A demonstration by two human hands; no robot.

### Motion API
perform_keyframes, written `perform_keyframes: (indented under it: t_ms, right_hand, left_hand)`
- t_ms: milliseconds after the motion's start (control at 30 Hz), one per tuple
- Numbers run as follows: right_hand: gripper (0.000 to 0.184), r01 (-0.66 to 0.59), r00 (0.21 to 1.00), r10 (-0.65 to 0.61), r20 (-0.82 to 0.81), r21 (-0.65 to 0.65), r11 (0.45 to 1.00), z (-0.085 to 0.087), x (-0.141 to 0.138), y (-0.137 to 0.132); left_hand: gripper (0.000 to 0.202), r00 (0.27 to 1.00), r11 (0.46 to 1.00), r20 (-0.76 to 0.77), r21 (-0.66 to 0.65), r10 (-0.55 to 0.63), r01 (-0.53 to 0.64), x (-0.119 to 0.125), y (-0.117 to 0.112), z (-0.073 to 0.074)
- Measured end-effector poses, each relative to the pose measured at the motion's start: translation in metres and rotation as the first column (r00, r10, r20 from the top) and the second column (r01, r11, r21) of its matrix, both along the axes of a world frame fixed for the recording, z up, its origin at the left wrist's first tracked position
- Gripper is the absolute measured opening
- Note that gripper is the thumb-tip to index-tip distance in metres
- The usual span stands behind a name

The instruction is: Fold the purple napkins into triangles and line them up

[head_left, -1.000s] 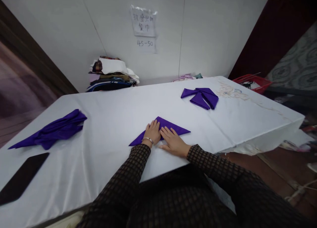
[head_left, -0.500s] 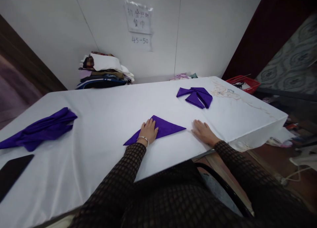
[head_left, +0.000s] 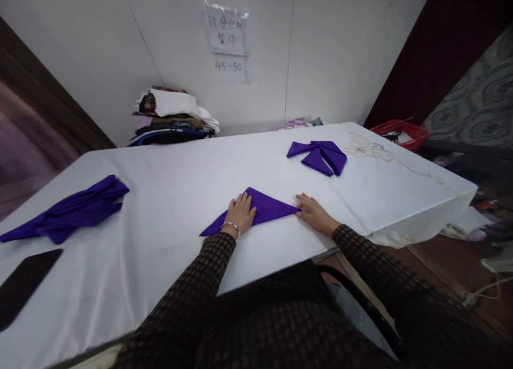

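Observation:
A purple cloth napkin (head_left: 266, 206), folded into a flat triangle, lies in front of me on the white tablecloth (head_left: 180, 187). My left hand (head_left: 240, 211) rests flat on its left half, fingers stretched out, covering part of the cloth. At the right-hand corner, my right hand (head_left: 315, 211) has its thumb and fingertips closed around the tip. Farther back on the right sits another purple napkin (head_left: 332, 156), folded into pointed sections. A crumpled purple cloth (head_left: 80, 206) lies to the left.
A dark flat phone-like slab (head_left: 26, 286) lies at the table's left front. Against the wall stands a stack of folded clothes (head_left: 170, 118). Beyond the right end is a red basket (head_left: 411, 136). Handwritten paper signs (head_left: 227, 35) hang on the wall.
My right hand has moved left from bare tablecloth to the triangle's right corner and taken hold of it. My left hand stays flat on the napkin. The view has shifted slightly.

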State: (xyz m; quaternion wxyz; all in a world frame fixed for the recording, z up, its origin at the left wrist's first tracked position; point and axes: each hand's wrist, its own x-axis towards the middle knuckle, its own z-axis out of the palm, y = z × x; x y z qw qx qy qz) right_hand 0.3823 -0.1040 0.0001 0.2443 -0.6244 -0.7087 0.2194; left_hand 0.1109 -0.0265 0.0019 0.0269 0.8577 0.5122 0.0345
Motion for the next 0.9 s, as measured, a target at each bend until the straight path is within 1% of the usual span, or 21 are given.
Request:
perform_keyframes:
  t_ms: [100, 233, 367, 533, 633, 800, 900]
  right_hand:
    - [0.007, -0.005, 1.000, 0.005, 0.007, -0.027, 1.000, -0.001, 0.002, 0.004]
    - [0.012, -0.013, 0.999, 0.014, 0.046, -0.038, 0.999, -0.003, 0.002, 0.007]
    - [0.019, 0.008, 0.995, -0.004, 0.101, -0.037, 0.999, -0.004, 0.000, 0.008]
    - [0.022, 0.022, 0.989, -0.021, 0.144, -0.011, 1.000, -0.003, -0.002, 0.008]
    - [0.021, 0.031, 0.993, -0.032, 0.116, 0.010, 0.999, -0.003, 0.001, 0.007]
    - [0.016, -0.049, 0.998, 0.048, 0.043, 0.025, 0.998, -0.004, 0.010, 0.003]
    - [0.011, -0.034, 0.999, 0.033, 0.043, 0.022, 0.999, -0.006, 0.012, 0.004]
  left_hand:
    - [0.054, 1.000, 1.000, 0.003, -0.004, 0.003, -0.003, 0.000, 0.000, 0.000]
    - [0.054, 1.000, 1.000, 0.004, -0.005, 0.002, -0.002, -0.001, 0.000, 0.001]
    - [0.054, 1.000, 1.000, 0.001, 0.004, 0.000, 0.000, -0.001, 0.000, 0.001]
    - [0.054, 1.000, 1.000, -0.001, 0.012, -0.002, 0.002, -0.002, 0.000, -0.002]
    - [0.055, 1.000, 1.000, -0.007, 0.014, -0.003, 0.003, -0.002, 0.001, -0.002]
    - [0.054, 1.000, 1.000, -0.011, 0.009, 0.000, 0.000, -0.001, -0.001, 0.000]
    - [0.054, 1.000, 1.000, -0.010, 0.003, 0.001, -0.001, -0.001, -0.001, 0.001]
